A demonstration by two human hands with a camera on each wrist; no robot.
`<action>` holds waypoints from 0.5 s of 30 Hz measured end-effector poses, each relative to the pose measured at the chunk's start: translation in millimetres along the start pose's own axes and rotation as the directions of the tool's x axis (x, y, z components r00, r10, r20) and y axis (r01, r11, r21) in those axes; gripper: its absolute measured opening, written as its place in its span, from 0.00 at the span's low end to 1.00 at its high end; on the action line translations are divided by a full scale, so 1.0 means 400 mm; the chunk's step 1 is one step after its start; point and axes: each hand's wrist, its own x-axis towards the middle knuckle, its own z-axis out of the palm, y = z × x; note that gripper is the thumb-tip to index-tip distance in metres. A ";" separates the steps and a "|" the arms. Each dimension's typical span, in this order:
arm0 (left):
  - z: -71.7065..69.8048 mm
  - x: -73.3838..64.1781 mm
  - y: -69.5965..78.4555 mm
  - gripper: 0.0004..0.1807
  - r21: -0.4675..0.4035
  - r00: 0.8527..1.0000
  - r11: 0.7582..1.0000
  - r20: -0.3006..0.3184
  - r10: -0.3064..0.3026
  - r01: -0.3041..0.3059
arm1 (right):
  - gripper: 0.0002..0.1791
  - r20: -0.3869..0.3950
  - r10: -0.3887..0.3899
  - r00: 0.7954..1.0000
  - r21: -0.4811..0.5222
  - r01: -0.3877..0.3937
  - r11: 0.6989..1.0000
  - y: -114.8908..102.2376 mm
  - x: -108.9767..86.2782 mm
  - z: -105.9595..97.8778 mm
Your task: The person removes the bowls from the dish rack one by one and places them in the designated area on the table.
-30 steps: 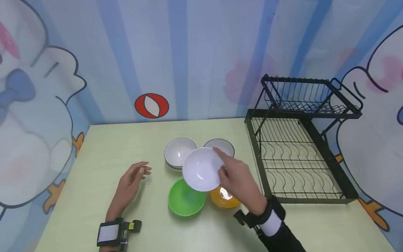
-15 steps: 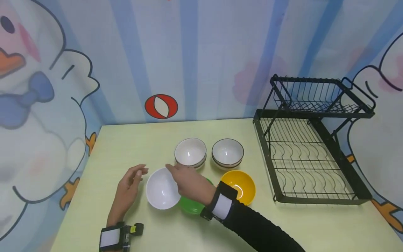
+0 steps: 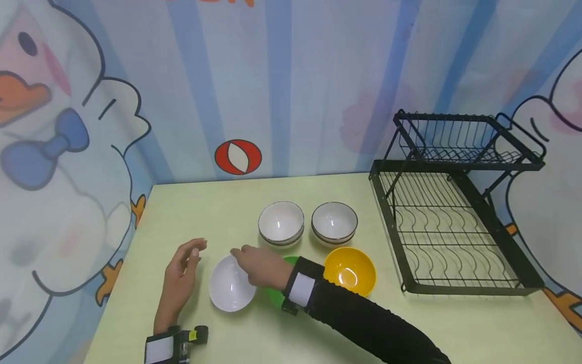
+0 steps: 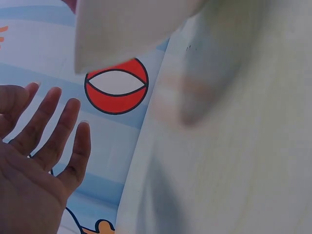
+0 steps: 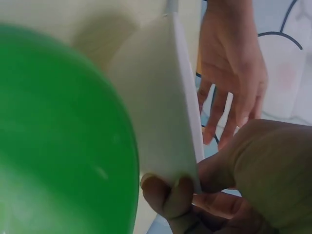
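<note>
My right hand [image 3: 263, 266] pinches the rim of a plain white bowl [image 3: 231, 285] between thumb and fingers. In the right wrist view the white bowl [image 5: 156, 97] looks tilted, close beside a green bowl [image 5: 58, 136]. From the head view, my right forearm hides most of that green bowl [image 3: 275, 297]. The left hand [image 3: 179, 278] is just left of the white bowl, fingers loosely bent, holding nothing. Its fingers show spread and apart from the bowl in the left wrist view. A yellow bowl [image 3: 350, 270] stands right of the green one, partly behind my sleeve.
Behind are two stacks of dark-rimmed white bowls, a left stack [image 3: 281, 222] and a right stack [image 3: 334, 222]. A black two-tier dish rack [image 3: 459, 290] stands on the table's right side. A printed cartoon backdrop [image 3: 309, 91] rises behind the table [image 3: 204, 202].
My right hand has carried the white bowl left and down, from over the green and yellow bowls to beside the left hand. The left hand has barely moved; the head view has shifted slightly.
</note>
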 end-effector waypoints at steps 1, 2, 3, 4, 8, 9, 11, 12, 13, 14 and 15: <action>0.000 0.002 0.002 0.20 -0.005 1.000 1.000 0.003 0.003 -0.003 | 0.36 0.003 -0.003 1.000 -0.001 0.003 1.000 -0.002 0.005 0.001; 0.001 0.003 0.003 0.20 -0.011 1.000 1.000 0.005 0.004 -0.004 | 0.35 0.009 -0.002 1.000 0.001 0.002 1.000 -0.003 0.010 0.003; 0.001 0.005 0.004 0.20 -0.021 1.000 1.000 0.007 0.004 -0.004 | 0.36 0.020 0.000 1.000 0.010 0.000 1.000 -0.006 0.014 0.004; 0.002 0.006 0.005 0.20 -0.030 1.000 1.000 0.010 0.005 -0.004 | 0.36 0.029 0.002 1.000 0.015 -0.003 1.000 -0.008 0.018 0.006; 0.003 0.005 0.008 0.20 -0.080 1.000 0.997 0.010 0.000 0.001 | 0.35 0.054 0.011 0.998 0.040 -0.013 0.999 -0.015 0.033 0.016; 0.004 0.004 0.009 0.20 -0.089 1.000 0.996 0.010 -0.002 0.003 | 0.35 0.055 0.014 0.998 0.036 -0.016 0.999 -0.015 0.035 0.018; 0.005 0.002 0.011 0.20 -0.105 1.000 0.994 0.008 -0.003 0.003 | 0.33 0.047 0.017 0.999 0.021 -0.018 1.000 -0.014 0.038 0.022; 0.005 0.001 0.012 0.19 -0.110 1.000 0.994 0.007 -0.001 0.002 | 0.33 0.042 0.015 0.999 0.006 -0.016 1.000 -0.012 0.037 0.023; 0.005 0.000 0.012 0.19 -0.115 1.000 0.993 0.006 0.001 -0.001 | 0.32 0.039 0.013 0.999 -0.013 -0.013 1.000 -0.010 0.037 0.024; 0.005 0.000 0.012 0.19 -0.115 1.000 0.993 0.003 0.004 -0.004 | 0.32 0.034 0.010 0.999 -0.032 -0.009 0.999 -0.008 0.037 0.025; 0.005 -0.001 0.013 0.19 -0.109 1.000 0.994 -0.001 0.007 -0.007 | 0.31 0.029 0.007 1.000 -0.050 -0.005 0.999 -0.005 0.035 0.023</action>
